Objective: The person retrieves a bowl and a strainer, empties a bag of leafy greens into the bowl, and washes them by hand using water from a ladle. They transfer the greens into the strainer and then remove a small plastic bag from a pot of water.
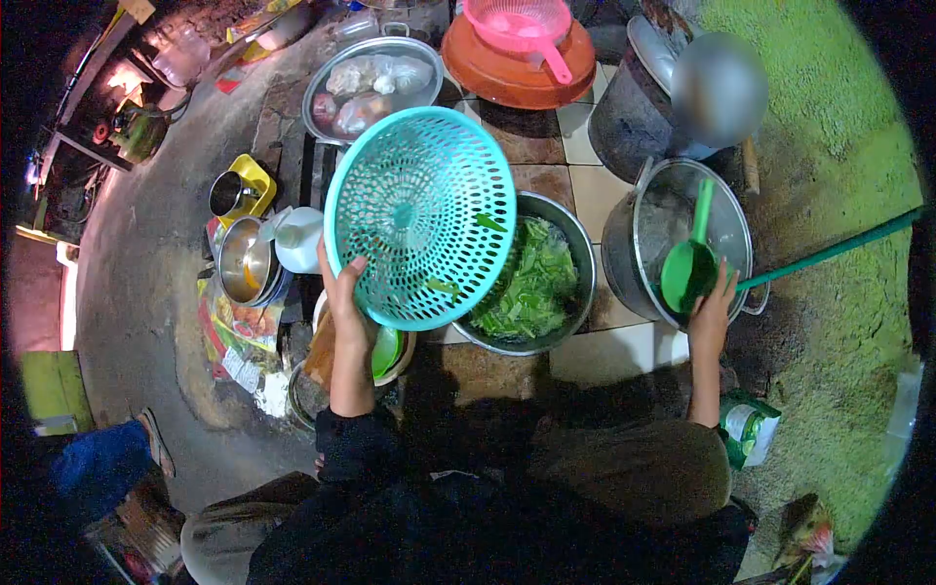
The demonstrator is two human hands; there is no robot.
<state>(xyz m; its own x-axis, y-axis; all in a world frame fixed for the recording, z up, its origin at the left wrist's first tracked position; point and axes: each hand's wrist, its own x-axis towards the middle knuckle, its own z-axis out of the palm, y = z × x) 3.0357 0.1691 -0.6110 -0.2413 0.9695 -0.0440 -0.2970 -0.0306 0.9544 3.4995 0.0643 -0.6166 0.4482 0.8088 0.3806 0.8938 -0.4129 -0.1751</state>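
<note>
A: Clock centred on the pot of greens. Nearest?
B: Green-and-white packet (751,432), 4 o'clock, on the floor.

A: Left hand (346,297)?
B: Pinched on the near rim of a round turquoise perforated plastic colander (409,219), thumb inside. Opening only rim-wide. Colander tilted, at 10 o'clock, bits of green leaf inside.

A: Right hand (717,297)?
B: At 3 o'clock, fingers part-curled at the bowl edge of a green plastic ladle (687,278), handle pointing away. Cannot tell how tightly closed.

A: Centre?
B: Round dark metal pot (536,283), cut green leaves (536,278) in liquid. Colander overlaps its left side in view.

A: Outward?
B: Tall grey metal pot (634,239) behind the ladle, 3 o'clock. Metal bowl (244,261), 9 o'clock.

A: Farthest?
B: Oval metal tray (324,122) with bagged items, 11 o'clock. Pink plastic strainer (517,24) atop a round orange-red lid-like piece (487,73), 12 o'clock.
</note>
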